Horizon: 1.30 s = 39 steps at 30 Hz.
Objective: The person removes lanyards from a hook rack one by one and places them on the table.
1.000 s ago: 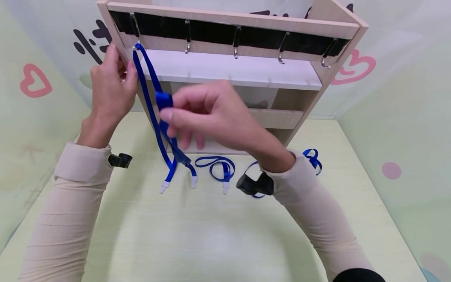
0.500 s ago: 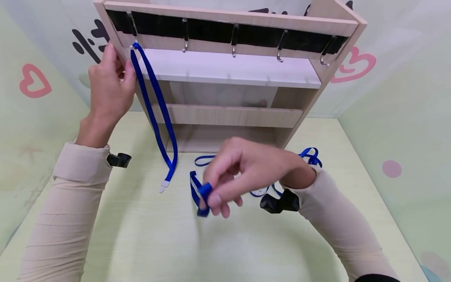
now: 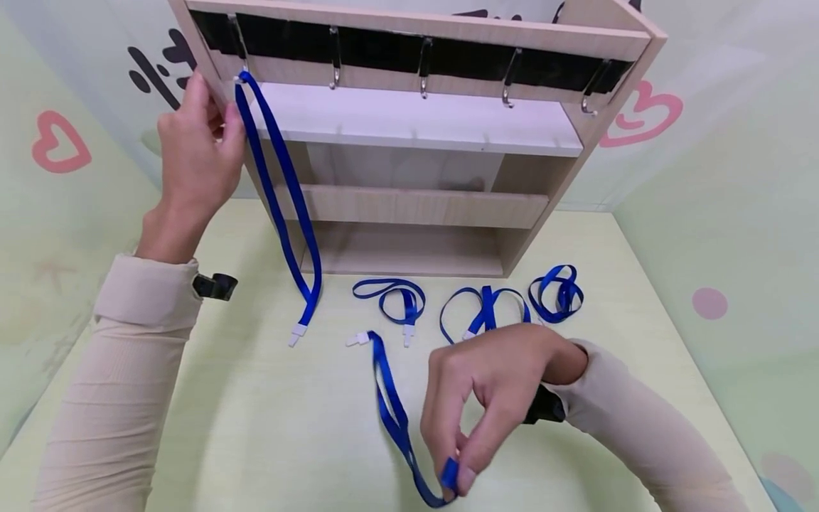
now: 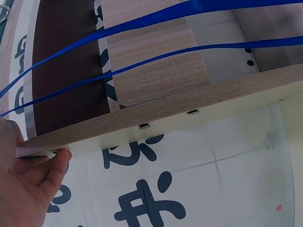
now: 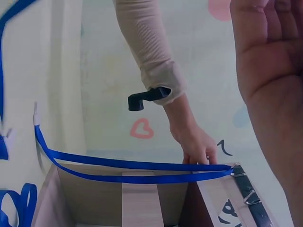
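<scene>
My left hand (image 3: 201, 160) grips the left side panel (image 4: 165, 102) of a wooden shelf, its thumb and fingers on either side of the edge. Close beside that hand, a blue lanyard (image 3: 296, 195) hangs in a long loop from the leftmost hook (image 3: 238, 43), its white clip just above the table. My right hand (image 3: 495, 387) pinches a second blue lanyard (image 3: 392, 416) between thumb and fingertips, low over the front of the table. This lanyard trails away to the upper left, ending in a white clip (image 3: 358, 338). The right wrist view shows the right palm, but not its fingertips.
Several more metal hooks (image 3: 425, 67) line the black strip on the shelf (image 3: 422, 210). Three coiled blue lanyards lie before it: one at left (image 3: 419, 306), one in the middle (image 3: 488, 307), one at right (image 3: 568, 295). Patterned walls flank the table (image 3: 288, 419).
The right hand has moved from beside the hanging lanyard down and right towards the table's front, drawing the second lanyard along. The left hand has stayed on the shelf's side panel.
</scene>
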Tool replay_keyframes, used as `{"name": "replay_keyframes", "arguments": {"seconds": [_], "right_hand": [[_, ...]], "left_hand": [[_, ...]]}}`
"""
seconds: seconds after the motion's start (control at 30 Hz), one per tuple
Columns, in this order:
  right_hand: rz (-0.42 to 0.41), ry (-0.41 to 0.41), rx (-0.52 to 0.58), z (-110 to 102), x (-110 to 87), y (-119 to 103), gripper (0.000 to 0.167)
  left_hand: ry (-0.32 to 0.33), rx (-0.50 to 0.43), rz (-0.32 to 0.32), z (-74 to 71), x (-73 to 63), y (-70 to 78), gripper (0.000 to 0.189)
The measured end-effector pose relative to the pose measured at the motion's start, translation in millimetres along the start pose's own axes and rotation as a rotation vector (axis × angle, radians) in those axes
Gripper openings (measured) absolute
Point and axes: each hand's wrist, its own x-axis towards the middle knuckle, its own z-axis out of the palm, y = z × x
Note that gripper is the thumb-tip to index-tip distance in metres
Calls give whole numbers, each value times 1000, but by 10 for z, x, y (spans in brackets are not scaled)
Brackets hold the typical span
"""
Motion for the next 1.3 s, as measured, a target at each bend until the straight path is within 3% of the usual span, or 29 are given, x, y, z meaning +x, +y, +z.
{"name": "replay_keyframes", "arguments": {"seconds": [0.2,0.33,0.43,0.67,0.8,0.9,1.03,1.17,1.3], "right_hand": [[-63,-127,-1,53,12,-42,13],[-104,-136,36,2,-22,-24,11],[-16,-5,41,-76,-138,48,8],[527,549,-71,-285,-347,314,16],[690,747,-179,-402,-306,503,19],[745,852,-270,-454,-236,602,20],[755,922,-387,-473,-99,684,19],[690,979,-464,-445,33,778,16],[571,993,-447,-363,101,888,13]], "left_hand": [[6,10,11,0,3,3,39],[4,6,11,2,1,1,39],[1,0,3,6,6,5,39],[-6,1,-14,14,8,13,39],[-3,11,-12,4,-2,10,39],[-5,13,-8,5,-5,9,39],[-6,14,-10,0,-8,13,39],[-1,14,-11,-3,-2,13,39],[-1,11,-10,2,10,1,38]]}}
